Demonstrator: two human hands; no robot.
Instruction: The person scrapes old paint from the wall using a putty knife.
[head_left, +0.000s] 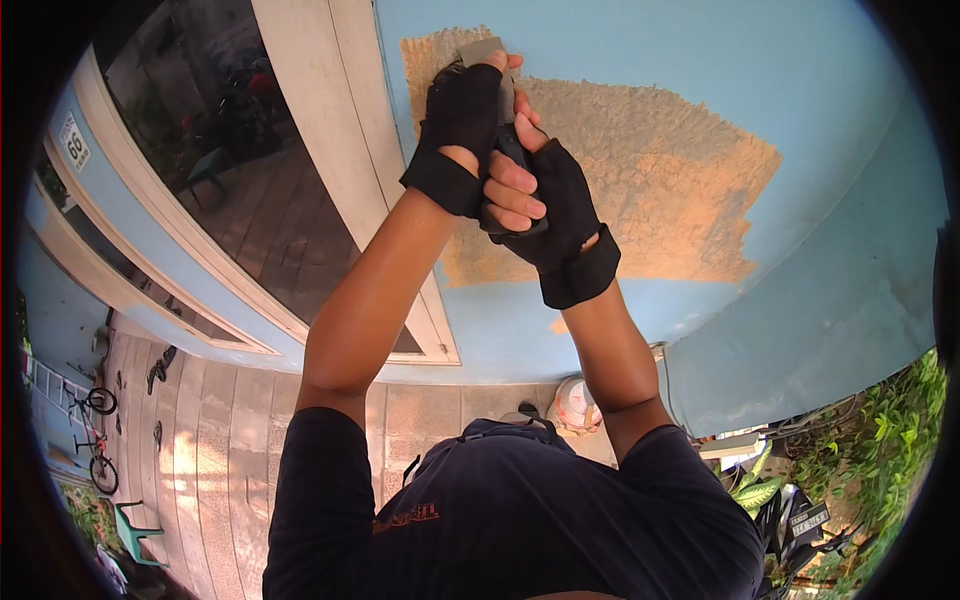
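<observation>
Both hands wear black fingerless gloves and hold one scraper (507, 103) with a flat grey metal blade and a black handle. My right hand (544, 191) wraps its fingers around the handle. Higher up, my left hand (463, 112) grips the scraper near the blade, its back hiding part of the tool. The blade end lies over the upper left part of a rough, bare patch (645, 172) in the light blue painted wall (675, 37). Grey and orange-tan plaster shows in that patch, with ragged paint edges around it.
A whitish door or window frame (330, 82) with dark glass stands left of the patch. Below are a tiled floor (420, 405) and a stained white bucket (576, 405). A green stool (139, 532) and a bicycle (97, 442) are far left; plants (877, 465) and a motorcycle (795, 517) are lower right.
</observation>
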